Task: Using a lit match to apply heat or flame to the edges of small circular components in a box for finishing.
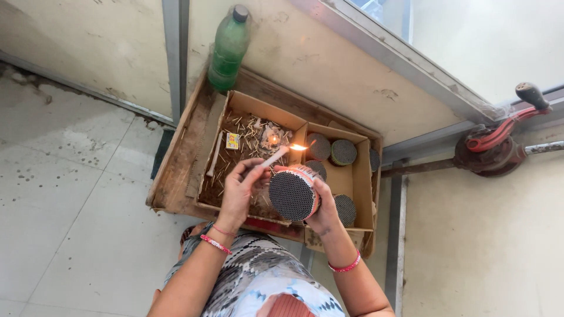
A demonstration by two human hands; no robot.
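Note:
My left hand (238, 189) pinches a thin white candle (273, 157) whose lit flame (298, 147) burns just above a round bundle of packed tubes (292, 194). My right hand (325, 206) grips this bundle from its right side, with its honeycomb face turned toward me. Both hands hover over two open cardboard boxes. The left box (230, 111) holds scattered matchsticks, a small matchbox (232, 140) and a second small flame (273, 139). In the right box (363, 176) lie several more round bundles (343, 151).
The boxes sit in a shallow wooden tray (176, 170) against a pale wall. A green plastic bottle (228, 50) stands at the tray's back left corner. A red hand-crank device (496, 144) is fixed to a metal bar at the right. Tiled floor lies to the left.

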